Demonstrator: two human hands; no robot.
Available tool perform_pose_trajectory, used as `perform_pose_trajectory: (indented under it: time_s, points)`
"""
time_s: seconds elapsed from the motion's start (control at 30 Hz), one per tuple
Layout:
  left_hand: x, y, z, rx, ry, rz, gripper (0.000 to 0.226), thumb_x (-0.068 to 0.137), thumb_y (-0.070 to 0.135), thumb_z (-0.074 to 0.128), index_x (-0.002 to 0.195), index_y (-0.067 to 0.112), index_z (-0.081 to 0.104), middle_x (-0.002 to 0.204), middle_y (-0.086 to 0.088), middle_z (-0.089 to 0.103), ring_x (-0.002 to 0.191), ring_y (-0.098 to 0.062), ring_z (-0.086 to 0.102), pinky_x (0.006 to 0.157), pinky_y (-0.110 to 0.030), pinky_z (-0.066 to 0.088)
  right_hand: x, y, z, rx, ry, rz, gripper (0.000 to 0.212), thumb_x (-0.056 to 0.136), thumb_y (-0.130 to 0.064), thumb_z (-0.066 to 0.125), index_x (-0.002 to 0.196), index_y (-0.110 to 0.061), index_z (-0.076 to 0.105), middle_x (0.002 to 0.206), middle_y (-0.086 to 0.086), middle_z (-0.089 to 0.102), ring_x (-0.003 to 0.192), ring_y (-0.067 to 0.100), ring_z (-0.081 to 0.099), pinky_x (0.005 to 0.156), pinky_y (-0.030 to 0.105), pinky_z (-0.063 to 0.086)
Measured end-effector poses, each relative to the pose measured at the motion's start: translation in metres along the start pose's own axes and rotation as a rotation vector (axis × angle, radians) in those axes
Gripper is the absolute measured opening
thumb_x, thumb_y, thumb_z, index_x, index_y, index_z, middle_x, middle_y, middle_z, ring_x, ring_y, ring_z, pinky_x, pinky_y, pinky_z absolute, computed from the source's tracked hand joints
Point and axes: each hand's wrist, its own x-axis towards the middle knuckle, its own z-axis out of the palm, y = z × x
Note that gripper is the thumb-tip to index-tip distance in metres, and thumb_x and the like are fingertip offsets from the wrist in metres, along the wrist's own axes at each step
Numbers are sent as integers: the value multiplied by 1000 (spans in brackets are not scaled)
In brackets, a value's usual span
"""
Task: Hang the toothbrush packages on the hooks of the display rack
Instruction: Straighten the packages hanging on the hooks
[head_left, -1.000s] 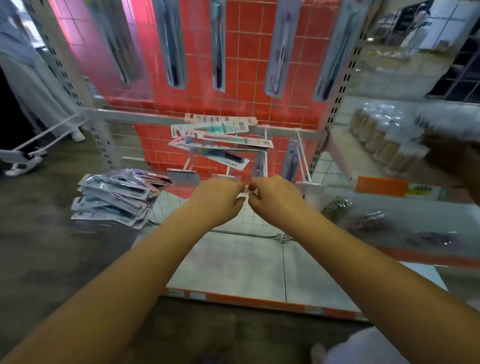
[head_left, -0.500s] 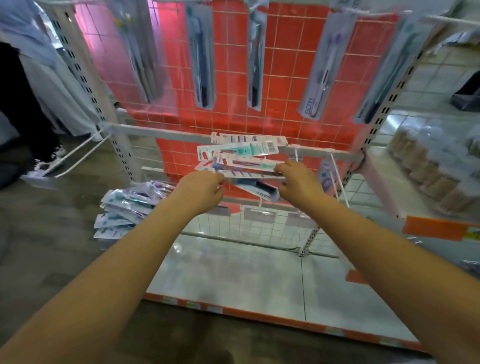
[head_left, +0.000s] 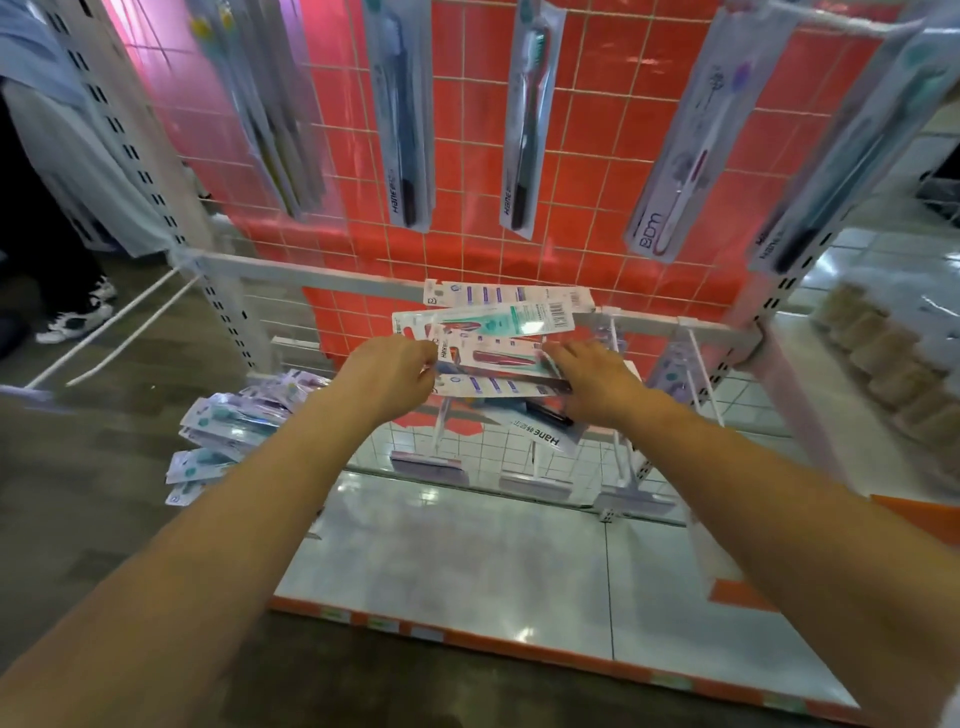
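— What have the hands got?

— My left hand (head_left: 388, 375) pinches the left end of a toothbrush package (head_left: 491, 357) with a red brush; my right hand (head_left: 597, 382) rests on its right end, fingers loosely curled over the loose pile of packages (head_left: 511, 325) lying flat across the rack's lower hooks (head_left: 621, 395).

— And the rest?

— More packages hang on the red grid panel (head_left: 467, 156) at twelve o'clock. Another heap (head_left: 228, 426) lies on the floor at nine o'clock.

Flat toothbrush packages (head_left: 493, 332) lie stacked crosswise on the display rack (head_left: 675, 327) hooks (head_left: 696, 364).
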Motion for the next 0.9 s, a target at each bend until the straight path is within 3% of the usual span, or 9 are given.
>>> perform_pose_trajectory:
  time_s: [0.07,0.2,0.43,0.73,0.9]
  points:
    - [0,3,2,-3,4,-20,28,97,23,40,112,11,60,99,-10,66,74,-22,57,70,-31,50,2,3,0,-41,-16,-30,61,87,-34,59,139,-16,32,135,11,40,122,29,38,103,44,34]
    - [-1,6,5,-19,6,-36,29,96,20,38,112,10,61,102,-10,66,83,-24,58,74,-33,48,2,5,7,-149,8,-56,69,82,-24,64,140,-16,29,134,10,40,120,28,38,100,42,38]
    - [-11,8,10,-97,51,-41,27,94,15,41,105,8,64,102,-11,67,86,-26,60,69,-27,41,-3,8,13,-195,145,-125,51,86,-18,57,134,-13,39,129,9,47,112,28,46,89,38,39]
    - [-15,4,-4,-104,128,-53,23,92,13,45,99,7,66,92,-13,69,79,-29,60,65,-30,44,-26,8,7,-46,247,-149,43,81,-12,60,123,-7,52,114,13,60,99,32,54,80,38,44]
    - [-23,6,-19,-92,132,-68,25,94,18,45,104,7,64,98,-14,68,87,-30,61,76,-36,49,-41,14,-15,41,306,-127,35,82,-16,60,116,-8,54,110,11,60,97,30,55,70,33,41]
